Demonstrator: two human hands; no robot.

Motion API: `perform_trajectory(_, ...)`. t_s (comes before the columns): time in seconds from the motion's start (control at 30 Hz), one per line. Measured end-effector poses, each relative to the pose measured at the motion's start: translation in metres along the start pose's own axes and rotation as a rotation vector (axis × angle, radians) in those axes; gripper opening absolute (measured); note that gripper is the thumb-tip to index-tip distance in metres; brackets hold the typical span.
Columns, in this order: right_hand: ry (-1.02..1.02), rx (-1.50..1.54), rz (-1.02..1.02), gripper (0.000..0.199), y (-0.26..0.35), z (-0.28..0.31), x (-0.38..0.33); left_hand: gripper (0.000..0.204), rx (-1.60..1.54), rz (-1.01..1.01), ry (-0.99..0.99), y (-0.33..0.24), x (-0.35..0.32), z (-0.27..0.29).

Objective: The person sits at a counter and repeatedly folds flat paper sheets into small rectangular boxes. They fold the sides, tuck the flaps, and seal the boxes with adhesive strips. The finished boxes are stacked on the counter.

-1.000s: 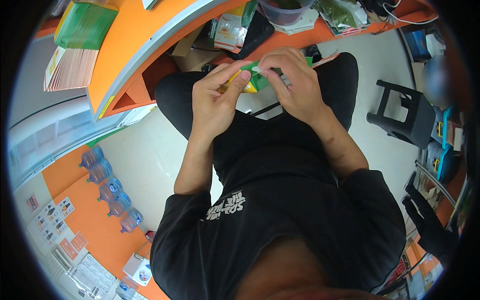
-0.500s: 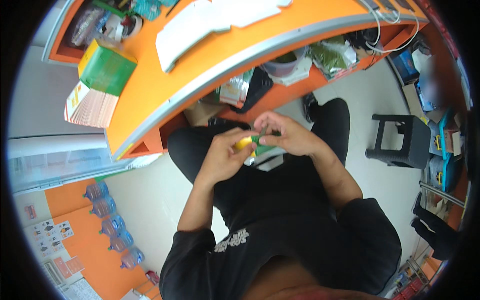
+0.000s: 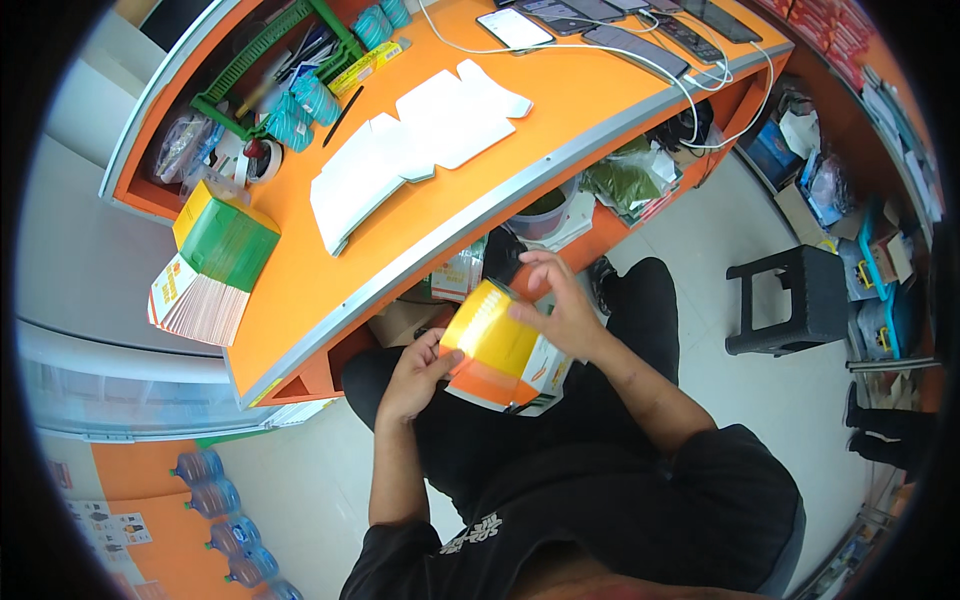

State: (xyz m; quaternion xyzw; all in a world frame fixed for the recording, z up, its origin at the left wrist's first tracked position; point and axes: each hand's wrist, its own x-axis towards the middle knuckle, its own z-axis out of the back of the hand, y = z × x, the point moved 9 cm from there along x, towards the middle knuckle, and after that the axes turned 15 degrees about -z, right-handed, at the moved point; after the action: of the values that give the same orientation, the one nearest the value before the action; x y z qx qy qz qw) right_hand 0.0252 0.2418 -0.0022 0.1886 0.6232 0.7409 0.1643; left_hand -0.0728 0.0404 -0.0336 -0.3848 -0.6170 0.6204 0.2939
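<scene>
Over my lap is a yellow, orange and white printed carton [image 3: 490, 335], its broad yellow face turned up and tilted. My left hand [image 3: 412, 378] is closed on its left edge, the thumb lying on top of the orange part. At the opposite side, my right hand [image 3: 568, 312] has its thumb against the yellow face near the upper right edge. The other fingers of that hand are curved and raised, with a gap between them and the thumb. Both hands partly cover the carton's edges, and its underside is hidden.
On the orange desk [image 3: 300, 285] lie white flattened card pieces [image 3: 360, 190], a green and yellow box [image 3: 232, 240] by a stack of cards [image 3: 195, 305], and several phones with white cables [image 3: 640, 50]. A black stool [image 3: 800, 300] stands right; several water bottles [image 3: 235, 537] line the left.
The carton has been turned so its yellow face shows large. My right hand has opened from a pinch, and my left hand has moved lower left. The view has shifted toward the desk.
</scene>
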Motion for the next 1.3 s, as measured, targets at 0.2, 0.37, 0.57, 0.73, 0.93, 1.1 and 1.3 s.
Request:
perform_trajectory(0.2,0.021,-0.296,0.257,0.023,0.023,-0.039,-0.033,0.022,-0.401,-0.113,-0.349,0.016,0.012,-0.017)
perform_trajectory(0.37,-0.047,0.012,0.112,0.015,0.010,-0.029,-0.024,0.022,-0.244,-0.320,-0.457,-0.002,0.014,-0.014)
perform_trajectory(0.57,-0.092,0.008,0.073,0.017,0.012,-0.020,-0.018,0.020,0.317,-0.469,-0.572,-0.013,0.013,-0.013)
perform_trajectory(0.73,0.002,0.565,-0.307,0.022,-0.031,-0.027,-0.009,0.021,0.526,-0.555,-0.644,-0.028,-0.001,-0.020)
perform_trajectory(0.93,0.037,0.403,-0.223,0.017,-0.014,-0.033,-0.017,0.026,0.265,-0.561,-0.574,-0.012,0.007,-0.031)
perform_trajectory(1.1,0.013,0.341,-0.205,0.016,-0.010,-0.030,-0.018,0.027,0.159,-0.547,-0.467,-0.002,0.011,-0.036)
perform_trajectory(1.3,0.035,0.294,-0.200,0.015,0.002,-0.027,-0.018,0.029,0.054,-0.510,-0.447,-0.003,0.011,-0.038)
